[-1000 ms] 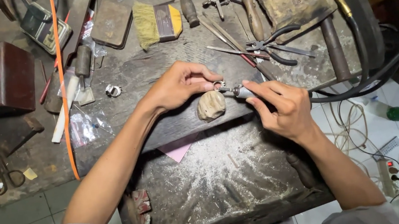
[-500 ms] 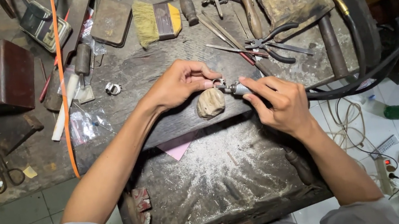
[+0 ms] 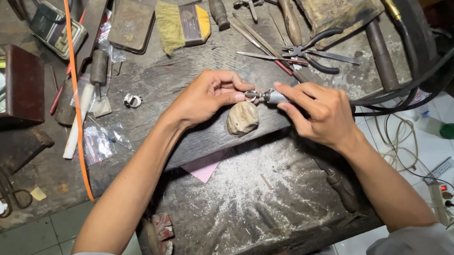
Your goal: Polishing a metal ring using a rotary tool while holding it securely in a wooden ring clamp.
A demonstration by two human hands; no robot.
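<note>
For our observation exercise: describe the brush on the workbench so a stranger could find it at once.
Look at the dark workbench, straight beyond the left hand. The brush lies flat there, the only thing with pale straw bristles and a yellow end.

We see a yellow brush (image 3: pixel 182 28), black-handled pliers (image 3: pixel 311 50) and a dark wooden box (image 3: pixel 23 85) on the cluttered tabletop (image 3: pixel 173 82).

My bare left forearm runs up from seven o'clock toward the middle, wrist straight, sleeve pushed up at the shoulder. My left hand (image 3: pixel 207 94) lies palm down, thumb and forefinger pinched together at their tips, pointing to three o'clock. My right forearm climbs from five o'clock. My right hand (image 3: pixel 319 111) is curled in a pen grip, fingers folded, forefinger stretched toward ten o'clock, its tip just beside my left fingertips.
</note>
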